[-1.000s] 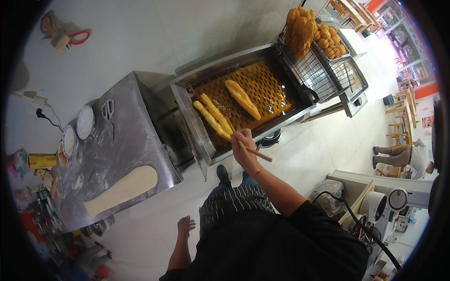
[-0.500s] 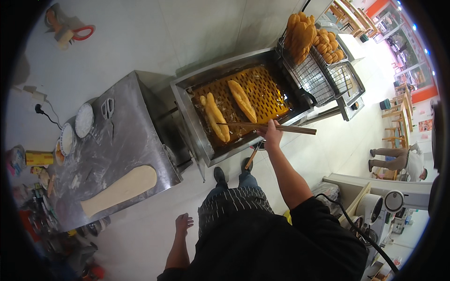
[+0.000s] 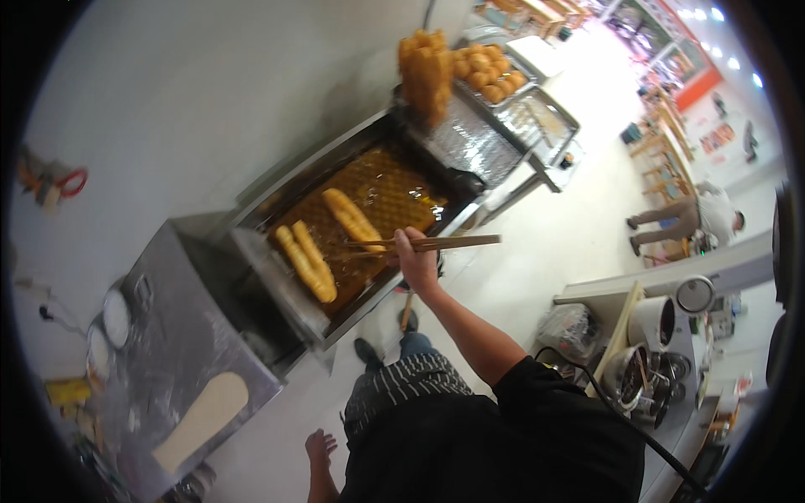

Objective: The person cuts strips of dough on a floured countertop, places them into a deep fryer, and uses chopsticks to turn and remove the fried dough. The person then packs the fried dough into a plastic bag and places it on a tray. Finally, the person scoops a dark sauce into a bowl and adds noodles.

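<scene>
My right hand (image 3: 417, 258) is closed around a pair of long wooden chopsticks (image 3: 461, 242) over the near edge of the fryer (image 3: 281, 191). Their tips reach over the oil, by the near end of a golden fried dough stick (image 3: 352, 220). Whether they touch it, I cannot tell. Farther left in the oil floats a second, double-ridged dough stick (image 3: 305, 267). Low beside my body hangs my left hand (image 3: 320, 445), holding nothing, its fingers loosely apart.
A floured metal table (image 3: 180, 335) at left bears a flat dough strip (image 3: 204, 419) and white bowls (image 3: 116, 318). Beyond the fryer stand fried dough sticks (image 3: 425, 75) in a rack and a tray of round fried balls (image 3: 488, 71). Another person (image 3: 700, 214) bends over at far right.
The view has tilted and swung, shifting the fryer left and down in the picture. The chopstick tips have left the left dough stick's side and are now near the right one.
</scene>
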Available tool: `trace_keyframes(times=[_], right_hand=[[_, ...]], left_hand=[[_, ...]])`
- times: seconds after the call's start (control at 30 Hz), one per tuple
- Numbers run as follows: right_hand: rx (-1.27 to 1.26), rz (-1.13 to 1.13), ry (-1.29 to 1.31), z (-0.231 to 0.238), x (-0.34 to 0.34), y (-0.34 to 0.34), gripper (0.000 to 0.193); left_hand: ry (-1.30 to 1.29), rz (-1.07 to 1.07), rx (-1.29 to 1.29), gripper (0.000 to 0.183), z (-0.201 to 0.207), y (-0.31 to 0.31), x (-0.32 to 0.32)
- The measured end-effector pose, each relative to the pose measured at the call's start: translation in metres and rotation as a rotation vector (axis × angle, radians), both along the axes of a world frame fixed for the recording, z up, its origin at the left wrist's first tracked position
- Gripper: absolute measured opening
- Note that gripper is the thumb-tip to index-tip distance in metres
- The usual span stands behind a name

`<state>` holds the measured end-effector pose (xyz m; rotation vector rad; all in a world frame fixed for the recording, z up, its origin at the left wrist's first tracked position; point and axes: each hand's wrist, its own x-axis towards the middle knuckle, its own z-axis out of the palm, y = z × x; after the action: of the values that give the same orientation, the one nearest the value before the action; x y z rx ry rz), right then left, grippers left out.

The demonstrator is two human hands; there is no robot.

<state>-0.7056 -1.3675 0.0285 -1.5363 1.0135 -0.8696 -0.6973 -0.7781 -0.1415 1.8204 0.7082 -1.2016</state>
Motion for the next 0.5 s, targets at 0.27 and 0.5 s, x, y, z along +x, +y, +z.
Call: trace_keyframes(times=[0.27,0.5], right_hand=[[-0.830,-0.300,0.078,0.163,-0.154,-0.196,0.020],[-0.333,0.201,0.362,0.035,-0.185,-0.363,0.016]], left_hand=[[0.019,0.010,-0.019,0.044,-0.004,-0.066,-0.035],[-0.128,0.081,-0.106,0.037,0.033,-0.124,-0.102]])
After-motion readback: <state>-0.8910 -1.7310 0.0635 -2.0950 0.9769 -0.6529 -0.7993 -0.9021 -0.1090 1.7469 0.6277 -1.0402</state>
